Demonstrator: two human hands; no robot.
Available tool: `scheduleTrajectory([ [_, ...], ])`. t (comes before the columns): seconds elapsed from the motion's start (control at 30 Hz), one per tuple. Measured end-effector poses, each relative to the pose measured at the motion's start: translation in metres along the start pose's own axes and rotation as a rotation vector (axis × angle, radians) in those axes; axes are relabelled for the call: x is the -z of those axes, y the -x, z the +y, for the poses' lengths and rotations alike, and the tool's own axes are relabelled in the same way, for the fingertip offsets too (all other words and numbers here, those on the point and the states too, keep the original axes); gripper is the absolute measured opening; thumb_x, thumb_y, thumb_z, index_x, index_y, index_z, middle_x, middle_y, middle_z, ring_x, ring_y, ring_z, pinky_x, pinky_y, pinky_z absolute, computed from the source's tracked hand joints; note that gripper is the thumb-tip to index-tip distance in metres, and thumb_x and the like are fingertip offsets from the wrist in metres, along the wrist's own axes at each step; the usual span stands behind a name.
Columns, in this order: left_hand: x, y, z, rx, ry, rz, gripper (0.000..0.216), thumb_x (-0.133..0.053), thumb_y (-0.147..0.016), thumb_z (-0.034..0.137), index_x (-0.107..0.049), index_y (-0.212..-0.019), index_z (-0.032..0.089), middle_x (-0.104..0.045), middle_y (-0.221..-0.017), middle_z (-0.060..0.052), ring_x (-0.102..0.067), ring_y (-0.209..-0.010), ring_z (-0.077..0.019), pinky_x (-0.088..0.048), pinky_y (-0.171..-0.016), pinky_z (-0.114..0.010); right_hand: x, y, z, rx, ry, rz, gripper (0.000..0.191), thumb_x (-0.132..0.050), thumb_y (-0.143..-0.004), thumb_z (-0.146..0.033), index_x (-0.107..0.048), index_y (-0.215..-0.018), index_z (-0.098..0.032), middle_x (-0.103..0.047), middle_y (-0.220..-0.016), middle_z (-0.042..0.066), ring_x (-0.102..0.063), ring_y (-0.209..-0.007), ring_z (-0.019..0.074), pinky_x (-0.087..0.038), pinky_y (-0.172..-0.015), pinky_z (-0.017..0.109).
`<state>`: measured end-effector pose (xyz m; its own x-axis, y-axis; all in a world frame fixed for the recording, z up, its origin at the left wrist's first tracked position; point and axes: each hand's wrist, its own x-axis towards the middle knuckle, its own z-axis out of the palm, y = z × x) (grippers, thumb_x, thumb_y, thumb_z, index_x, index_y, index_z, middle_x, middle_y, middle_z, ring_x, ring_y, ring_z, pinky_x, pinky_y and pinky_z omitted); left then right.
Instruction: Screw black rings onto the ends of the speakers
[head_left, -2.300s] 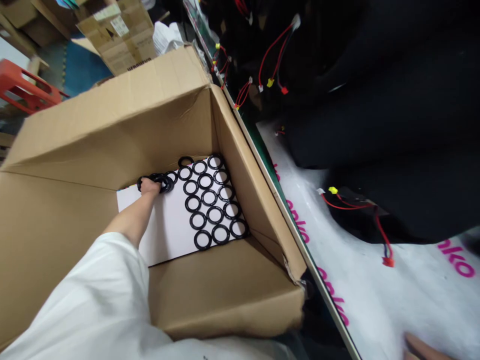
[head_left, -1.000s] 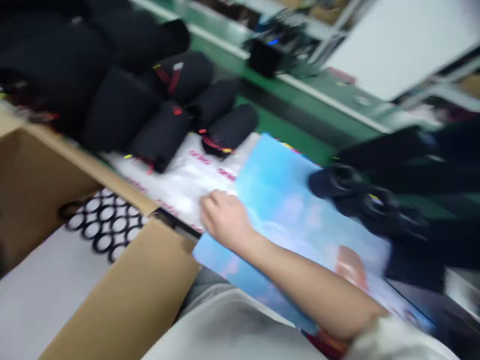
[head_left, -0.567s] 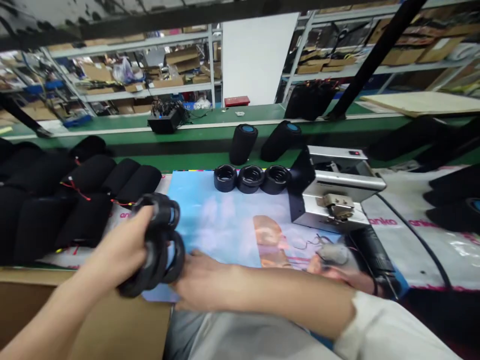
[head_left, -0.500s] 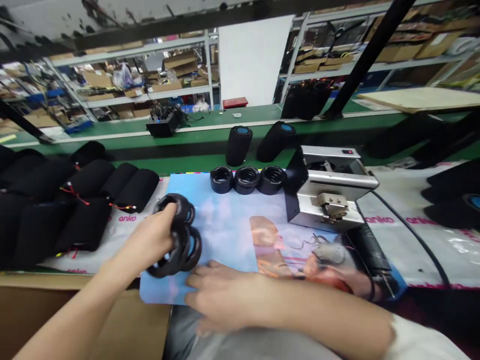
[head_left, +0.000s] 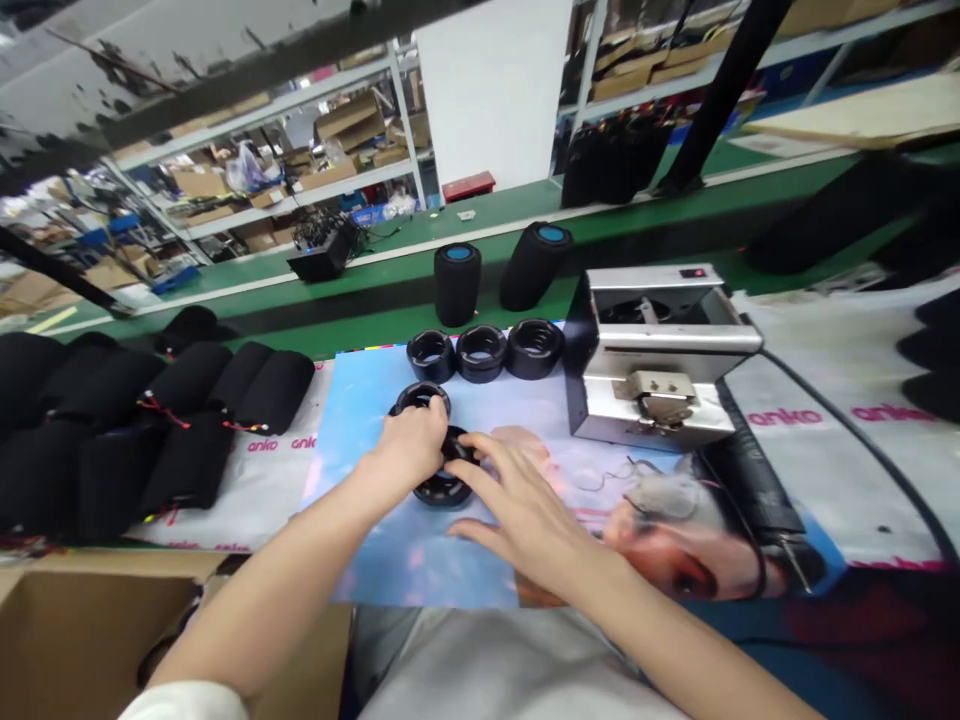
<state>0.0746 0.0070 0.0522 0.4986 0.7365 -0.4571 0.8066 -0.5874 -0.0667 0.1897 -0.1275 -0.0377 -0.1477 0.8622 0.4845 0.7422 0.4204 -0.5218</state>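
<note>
My left hand is closed around black plastic rings on the blue printed sheet; one ring shows beyond its fingers. Another black ring lies just to its right, partly covered by the hands. My right hand reaches in from the right with fingers stretched and thumb apart, its fingertips at the near rings. Behind them, three similar thick black rings stand in a row, open side up. The printed sheet lies under all of these.
A metal machine stands right of the row, beside a black electric screwdriver. Two black cylinders with blue tops are behind. Black fabric-covered cylinders with red wires are piled at left. A cardboard box sits below the bench edge.
My left hand has carried the rings rightward and away from me, setting them down on the sheet. My right hand has lifted from the sheet's near edge and moved over to the rings.
</note>
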Motion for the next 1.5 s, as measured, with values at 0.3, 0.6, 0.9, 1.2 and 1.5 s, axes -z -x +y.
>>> scheduleTrajectory([
  [0.3, 0.019, 0.020, -0.051, -0.187, 0.252, -0.059, 0.033, -0.073, -0.096, 0.049, -0.065, -0.103, 0.017, -0.073, -0.101, -0.004, -0.068, -0.089, -0.0211, -0.044, -0.071, -0.030, -0.019, 0.006, 0.015, 0.082, 0.037, 0.100, 0.037, -0.065, -0.093, -0.005, -0.058, -0.127, -0.017, -0.055, -0.142, 0.019, -0.056, -0.128, 0.0373, -0.061, -0.098, 0.062],
  [0.6, 0.000, 0.017, -0.074, -0.344, 0.341, 0.088, 0.017, -0.066, -0.105, 0.030, -0.066, -0.096, 0.015, -0.072, -0.111, -0.009, -0.066, -0.101, -0.0253, -0.047, -0.088, -0.036, -0.005, 0.004, 0.016, 0.126, 0.029, 0.180, 0.030, -0.065, -0.104, -0.039, -0.061, -0.127, -0.019, -0.061, -0.137, 0.013, -0.061, -0.126, 0.0270, -0.060, -0.102, 0.047],
  [0.9, -0.013, 0.007, -0.084, -0.461, 0.322, 0.184, 0.028, -0.079, -0.096, 0.029, -0.074, -0.116, 0.011, -0.073, -0.131, -0.014, -0.069, -0.125, -0.0327, -0.053, -0.108, -0.042, 0.019, 0.027, 0.047, -0.064, 0.352, 0.234, 0.029, -0.061, -0.100, -0.009, -0.066, -0.129, -0.009, -0.065, -0.127, 0.018, -0.057, -0.115, 0.0338, -0.055, -0.098, 0.053],
  [1.2, -0.003, -0.002, -0.084, -0.515, 0.279, 0.172, 0.020, -0.080, -0.093, 0.022, -0.080, -0.112, 0.015, -0.075, -0.133, -0.012, -0.072, -0.125, -0.0324, -0.056, -0.109, -0.042, 0.002, -0.009, 0.016, -0.049, 0.075, 0.043, 0.035, -0.066, -0.105, -0.035, -0.059, -0.135, -0.019, -0.068, -0.131, 0.011, -0.065, -0.124, 0.0253, -0.051, -0.116, 0.054],
  [1.5, -0.036, 0.046, -0.100, -0.608, 0.411, 0.564, 0.029, -0.076, -0.099, 0.030, -0.072, -0.125, 0.018, -0.068, -0.137, -0.011, -0.069, -0.128, -0.0230, -0.056, -0.112, -0.035, 0.037, -0.005, 0.019, -0.261, -0.022, 0.353, 0.014, -0.062, -0.108, -0.029, -0.071, -0.108, -0.019, -0.074, -0.099, 0.004, -0.072, -0.086, 0.0133, -0.059, -0.076, 0.023],
])
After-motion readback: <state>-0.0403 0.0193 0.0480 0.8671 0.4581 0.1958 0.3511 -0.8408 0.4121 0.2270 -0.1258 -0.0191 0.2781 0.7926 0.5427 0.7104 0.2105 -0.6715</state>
